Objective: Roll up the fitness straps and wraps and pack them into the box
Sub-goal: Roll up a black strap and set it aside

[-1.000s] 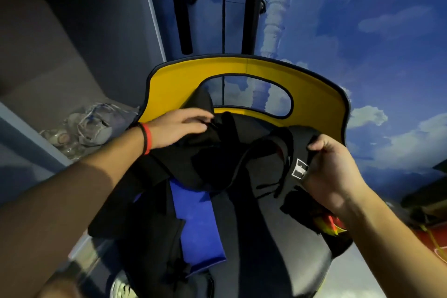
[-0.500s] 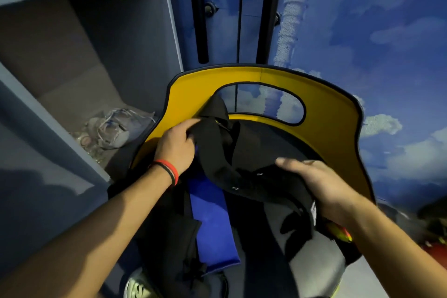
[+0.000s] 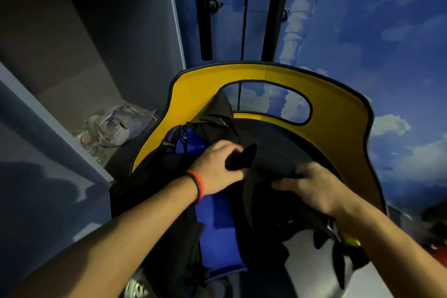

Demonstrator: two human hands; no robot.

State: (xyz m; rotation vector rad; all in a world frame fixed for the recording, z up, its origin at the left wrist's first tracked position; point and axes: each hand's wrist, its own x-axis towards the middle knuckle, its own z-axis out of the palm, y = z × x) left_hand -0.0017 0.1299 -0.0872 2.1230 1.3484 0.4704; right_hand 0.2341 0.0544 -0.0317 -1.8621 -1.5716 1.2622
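Black wrap [image 3: 268, 152]: soft, limp cloth, heaped on the seat of the yellow chair [image 3: 338, 104]; it drapes over the seat's front edge and sags wherever it is not held.
Weight: light, in my judgement; it bunches under the fingers without resistance.
Grip surface: matte, not slippery; it should not slide out of a firm pinch.
Where to hold: by a free end or a straight edge, not by the bunched middle, so that a roll can start tight and stay even (a loose first turn will likely unwind).
Left hand [image 3: 217, 167]: on the left part of the heap, fingers and thumb curled round a dark fold of the black wrap.
Right hand [image 3: 312, 186]: on the right part, fingers dug down into the same cloth and thumb stretched along it, gripping it.
Look: plain black with deep folds and a few dangling tails at the lower right; whether it is one piece or several tangled together I cannot tell, since the dim light swallows the seams.
Blue strap [image 3: 217, 237]: a flat, wide band lying under the left wrist and running toward the seat's front edge; smoother and more orderly than the black cloth, so probably the easier one to roll.
Box: none in view.
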